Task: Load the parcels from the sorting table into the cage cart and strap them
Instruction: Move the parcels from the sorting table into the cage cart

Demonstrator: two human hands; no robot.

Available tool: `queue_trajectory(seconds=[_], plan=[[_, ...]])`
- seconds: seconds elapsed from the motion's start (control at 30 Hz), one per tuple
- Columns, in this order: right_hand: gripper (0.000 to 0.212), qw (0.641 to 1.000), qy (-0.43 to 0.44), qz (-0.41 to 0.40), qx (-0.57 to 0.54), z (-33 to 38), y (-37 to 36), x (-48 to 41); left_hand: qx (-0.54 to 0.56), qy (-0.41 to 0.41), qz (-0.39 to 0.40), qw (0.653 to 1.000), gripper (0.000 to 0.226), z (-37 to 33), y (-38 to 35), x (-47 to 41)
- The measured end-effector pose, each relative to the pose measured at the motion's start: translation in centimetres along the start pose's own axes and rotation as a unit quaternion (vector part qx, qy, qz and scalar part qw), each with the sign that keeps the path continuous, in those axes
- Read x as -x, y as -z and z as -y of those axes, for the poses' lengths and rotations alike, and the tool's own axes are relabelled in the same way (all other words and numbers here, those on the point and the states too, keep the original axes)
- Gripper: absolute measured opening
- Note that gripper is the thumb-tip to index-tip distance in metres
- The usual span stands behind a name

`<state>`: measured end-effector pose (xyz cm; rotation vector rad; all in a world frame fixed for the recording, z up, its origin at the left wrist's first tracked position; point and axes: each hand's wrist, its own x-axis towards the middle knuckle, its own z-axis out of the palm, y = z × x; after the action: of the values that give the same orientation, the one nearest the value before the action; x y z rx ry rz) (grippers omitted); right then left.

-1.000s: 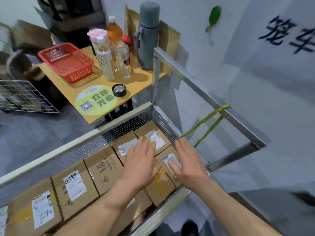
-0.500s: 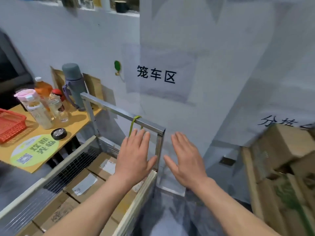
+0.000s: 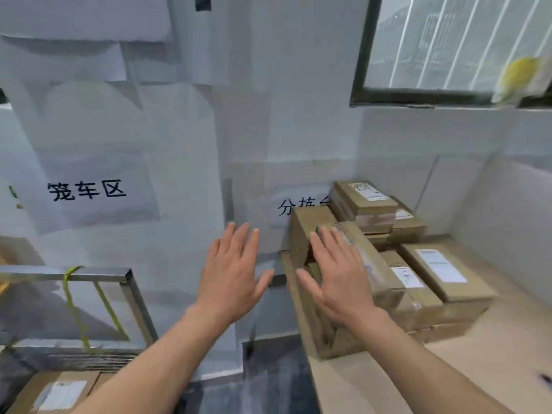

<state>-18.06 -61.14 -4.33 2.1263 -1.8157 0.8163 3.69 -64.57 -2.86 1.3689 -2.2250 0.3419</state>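
Note:
Several brown cardboard parcels (image 3: 385, 255) are stacked on the pale sorting table (image 3: 478, 369) at the right. The metal cage cart (image 3: 128, 282) stands at the lower left, with a yellow-green strap (image 3: 70, 291) tied to its top rail and a labelled parcel (image 3: 59, 392) inside. My left hand (image 3: 231, 273) hovers empty with straight fingers, in the gap between cart and table. My right hand (image 3: 337, 276) is flat and empty, over the near left end of the parcel stack; whether it touches a box is unclear.
A white wall with two paper signs rises straight ahead. A dark-framed window (image 3: 448, 49) sits at the upper right above the table. Dark floor (image 3: 254, 389) shows between the cart and the table edge.
My view has swung right from the cart to the sorting table. Both hands lifted off the parcels in the cart and moved right, staying flat and empty.

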Motion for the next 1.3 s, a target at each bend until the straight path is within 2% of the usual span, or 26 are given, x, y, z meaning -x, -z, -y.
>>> queue_trajectory(seconds=[0.27,0.43,0.53,0.63,0.8,0.93,1.07,1.17,1.3], plan=[[0.075,0.991,-0.120,0.006,0.064,-8.6,4.9,4.0,0.032,-0.050,0.045,0.997,0.079,-8.6,-2.5,-4.0],[0.082,0.976,-0.212,0.040,0.032,-11.3,5.3,5.4,0.097,-0.018,0.107,0.989,0.080,-10.9,-5.5,-5.1],[0.074,0.960,-0.270,0.074,-0.009,-11.9,5.2,5.3,0.141,0.003,0.140,0.980,0.081,-11.6,-7.5,-5.6],[0.075,0.935,-0.331,0.115,-0.053,-12.5,4.5,4.7,0.192,0.031,0.164,0.967,0.081,-12.2,-9.1,-6.1],[0.070,0.903,-0.381,0.147,-0.130,-12.8,3.1,2.9,0.235,0.079,0.231,0.941,0.080,-12.5,-11.4,-6.5],[0.067,0.888,-0.410,0.138,-0.154,-12.9,1.9,1.6,0.320,0.112,0.271,0.901,0.057,-12.3,-12.9,-7.0],[0.060,0.882,-0.418,0.128,-0.177,-12.7,0.8,0.8,0.413,0.145,0.273,0.857,0.044,-12.2,-13.2,-7.3],[0.043,0.868,-0.413,0.133,-0.242,-12.4,-0.3,0.5,0.457,0.174,0.280,0.826,0.040,-12.2,-13.3,-7.4],[0.046,0.875,-0.411,0.103,-0.234,-12.1,-1.0,0.5,0.486,0.195,0.262,0.810,0.038,-12.1,-12.7,-7.1]])
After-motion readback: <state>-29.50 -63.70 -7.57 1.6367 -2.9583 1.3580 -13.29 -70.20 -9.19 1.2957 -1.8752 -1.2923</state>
